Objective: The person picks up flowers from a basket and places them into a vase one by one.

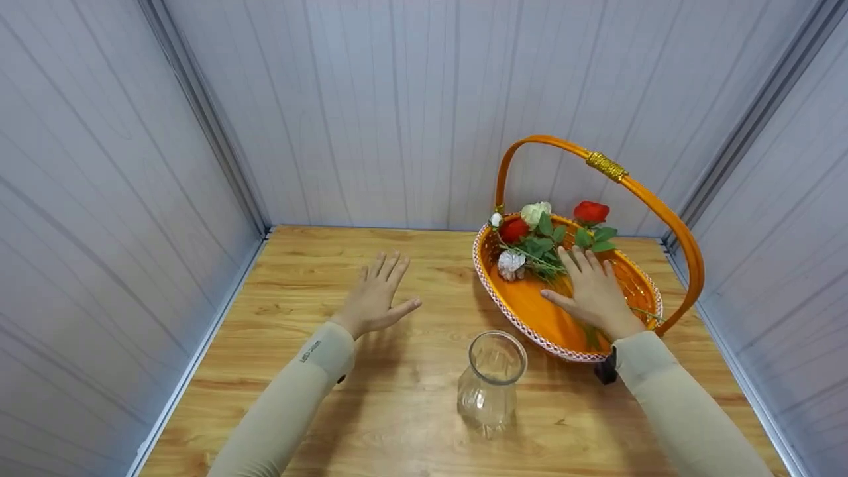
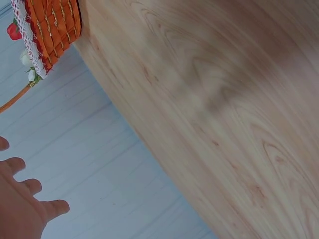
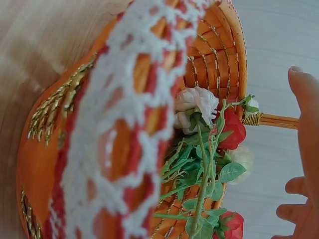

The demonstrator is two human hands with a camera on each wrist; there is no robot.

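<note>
Red and white roses with green leafy stems (image 1: pixel 544 245) are laid loosely in a shallow orange woven basket with red-and-white lace trim (image 1: pixel 530 301), at the far right of the pale wooden table (image 1: pixel 291 298). Most blooms are gathered at the basket's far left, presumably propped there by its raised side, while one red bloom (image 1: pixel 591 212) is carried up at the far rim; stems are seen reaching toward the near right. The basket is spanned by a tall arched orange handle bound with gold (image 1: pixel 646 195). A clear glass vase with a wide round mouth (image 1: pixel 487 397) is stood upright just beside the basket's near left edge, steadied, it seems, by its own base. The right hand (image 1: pixel 591 291) is held above the basket, fingers stretched and spread, with nothing gripped; whether a stem is brushed cannot be told. The left hand (image 1: pixel 374 301) is held over the table, left of the basket, fingers likewise wide, nothing held, well apart from the flowers.
</note>
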